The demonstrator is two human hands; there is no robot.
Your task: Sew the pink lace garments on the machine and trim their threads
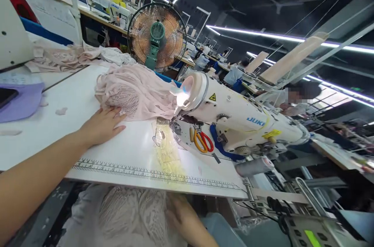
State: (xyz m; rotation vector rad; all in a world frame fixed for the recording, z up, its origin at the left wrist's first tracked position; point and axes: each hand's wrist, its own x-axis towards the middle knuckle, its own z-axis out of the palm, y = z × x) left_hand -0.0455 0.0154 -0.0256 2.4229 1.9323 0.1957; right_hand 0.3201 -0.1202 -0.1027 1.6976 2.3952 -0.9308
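Note:
My left hand (101,126) lies flat on the white sewing table, its fingers apart. Its fingertips touch the near edge of a bunched pale pink lace garment (140,87), which reaches to the needle area of the JUKI sewing machine (233,110). Below the table edge, my right hand (181,214) is beside more pale lace fabric (131,212) hanging over my lap. That hand's fingers are dim and partly hidden, so their grip does not show. Snips with orange and red handles (203,140) rest by the machine bed.
A printed ruler strip (125,170) runs along the table's front edge. Yellow tape (168,153) covers part of the surface. At left are a phone (7,97) on a purple piece (29,103) and fabric scraps (61,111). A large fan (157,34) stands behind; other people sit farther off.

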